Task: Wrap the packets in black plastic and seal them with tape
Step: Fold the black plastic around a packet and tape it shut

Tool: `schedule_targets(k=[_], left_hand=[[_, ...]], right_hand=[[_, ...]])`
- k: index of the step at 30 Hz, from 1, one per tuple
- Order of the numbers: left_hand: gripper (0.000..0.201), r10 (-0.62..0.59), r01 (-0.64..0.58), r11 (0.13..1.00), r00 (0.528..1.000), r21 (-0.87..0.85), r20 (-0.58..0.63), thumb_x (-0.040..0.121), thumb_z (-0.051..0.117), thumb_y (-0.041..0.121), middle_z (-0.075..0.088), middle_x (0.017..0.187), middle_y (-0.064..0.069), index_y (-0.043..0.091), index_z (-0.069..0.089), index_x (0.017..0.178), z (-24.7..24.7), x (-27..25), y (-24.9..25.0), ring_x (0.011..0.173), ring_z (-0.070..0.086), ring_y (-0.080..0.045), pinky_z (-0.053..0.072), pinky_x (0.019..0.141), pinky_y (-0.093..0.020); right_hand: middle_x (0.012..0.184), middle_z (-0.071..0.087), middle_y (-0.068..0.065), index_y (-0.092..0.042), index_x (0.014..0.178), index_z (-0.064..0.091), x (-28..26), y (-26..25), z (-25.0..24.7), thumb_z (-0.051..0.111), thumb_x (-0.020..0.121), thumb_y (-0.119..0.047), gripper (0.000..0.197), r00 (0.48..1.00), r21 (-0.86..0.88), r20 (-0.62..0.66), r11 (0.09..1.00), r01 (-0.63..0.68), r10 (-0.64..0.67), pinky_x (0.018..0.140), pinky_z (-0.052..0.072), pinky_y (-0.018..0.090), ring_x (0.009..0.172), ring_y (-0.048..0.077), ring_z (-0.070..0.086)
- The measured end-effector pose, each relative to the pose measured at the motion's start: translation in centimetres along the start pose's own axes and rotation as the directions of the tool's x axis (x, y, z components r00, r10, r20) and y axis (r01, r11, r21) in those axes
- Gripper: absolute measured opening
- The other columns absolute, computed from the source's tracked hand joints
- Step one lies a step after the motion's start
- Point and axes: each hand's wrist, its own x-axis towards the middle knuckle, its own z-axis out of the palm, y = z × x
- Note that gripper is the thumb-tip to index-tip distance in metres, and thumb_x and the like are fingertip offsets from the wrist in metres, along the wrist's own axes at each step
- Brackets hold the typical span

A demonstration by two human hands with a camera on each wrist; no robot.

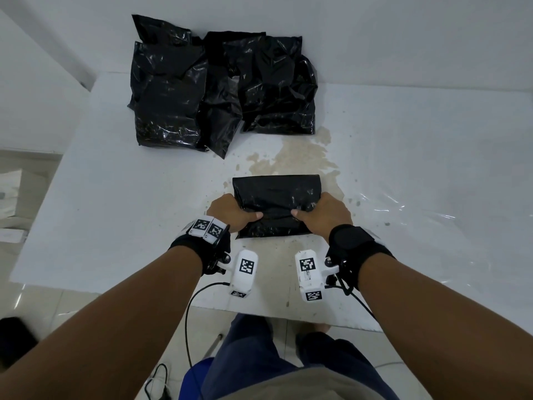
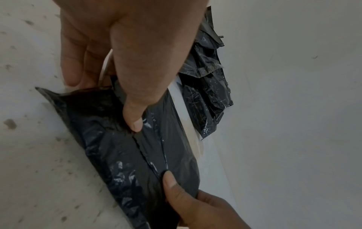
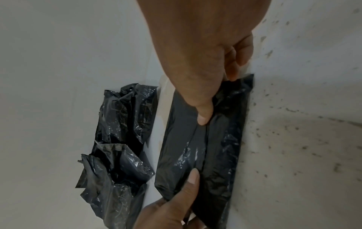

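A packet wrapped in black plastic lies on the white table just in front of me. My left hand grips its left end, with the thumb pressed on the folded flap on top. My right hand grips the right end the same way. In the left wrist view the left thumb presses the overlap seam of the packet. In the right wrist view the right thumb holds the same seam on the packet. The fingers at both ends are partly hidden by the plastic.
A pile of several black-wrapped packets lies at the back of the table against the wall. A sheet of clear film lies to the right. A brownish stain marks the tabletop beyond the packet. The table's near edge is close to my legs.
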Motion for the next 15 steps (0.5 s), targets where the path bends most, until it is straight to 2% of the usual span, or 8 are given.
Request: schedule_targets(k=[3, 6, 9, 12, 15], left_hand=[[0.054, -0.004, 0.004, 1.0, 1.0, -0.016, 0.01, 0.073, 0.079, 0.056, 0.07, 0.1, -0.006, 0.011, 0.07, 0.103, 0.1, 0.0, 0.0, 0.094, 0.065, -0.026, 0.056, 0.085, -0.037], [0.054, -0.02, 0.02, 0.999, 1.0, -0.029, 0.013, 0.073, 0.079, 0.055, 0.07, 0.099, -0.007, 0.01, 0.069, 0.102, 0.0, 0.1, -0.1, 0.093, 0.065, -0.026, 0.056, 0.086, -0.039], [0.053, -0.017, 0.019, 0.998, 0.999, -0.066, 0.029, 0.073, 0.08, 0.053, 0.071, 0.099, -0.008, 0.009, 0.07, 0.101, 0.0, 0.1, 0.1, 0.093, 0.066, -0.027, 0.056, 0.087, -0.04], [0.053, 0.0, 0.006, 0.985, 0.999, -0.173, 0.032, 0.071, 0.079, 0.052, 0.072, 0.1, -0.008, 0.011, 0.071, 0.102, 0.3, 0.1, 0.1, 0.094, 0.066, -0.027, 0.055, 0.09, -0.042], [0.041, 0.032, -0.022, 0.952, 0.999, -0.304, 0.026, 0.08, 0.078, 0.039, 0.072, 0.104, -0.007, 0.011, 0.071, 0.109, 0.5, -0.2, 0.2, 0.097, 0.066, -0.025, 0.054, 0.093, -0.042]], right_hand=[[0.089, 0.063, 0.001, -0.013, 0.097, 0.062, 0.1, 0.3, -0.1, 0.076, 0.078, -0.051, 0.046, 1.0, -0.017, -0.002, 1.0, -0.014, 0.014, 0.07, 0.048, 0.03, 0.09, 0.025, 0.064], [0.081, 0.063, 0.001, -0.012, 0.087, 0.065, 0.4, 0.5, -0.5, 0.076, 0.081, -0.046, 0.036, 0.998, -0.006, 0.053, 1.0, -0.021, 0.021, 0.066, 0.044, 0.028, 0.085, 0.024, 0.064], [0.086, 0.066, 0.003, -0.01, 0.09, 0.068, 0.6, 0.7, -0.8, 0.075, 0.081, -0.046, 0.037, 0.996, 0.003, 0.078, 0.999, -0.034, 0.034, 0.068, 0.045, 0.028, 0.084, 0.023, 0.063], [0.084, 0.067, 0.004, -0.011, 0.086, 0.067, 0.8, 0.9, -1.0, 0.075, 0.08, -0.049, 0.039, 0.995, 0.008, 0.089, 0.999, -0.05, 0.049, 0.067, 0.046, 0.028, 0.083, 0.024, 0.064], [0.08, 0.066, 0.003, -0.012, 0.084, 0.067, 0.6, 1.0, -1.2, 0.076, 0.078, -0.052, 0.041, 0.993, 0.018, 0.103, 0.998, -0.059, 0.057, 0.062, 0.043, 0.027, 0.079, 0.022, 0.063]])
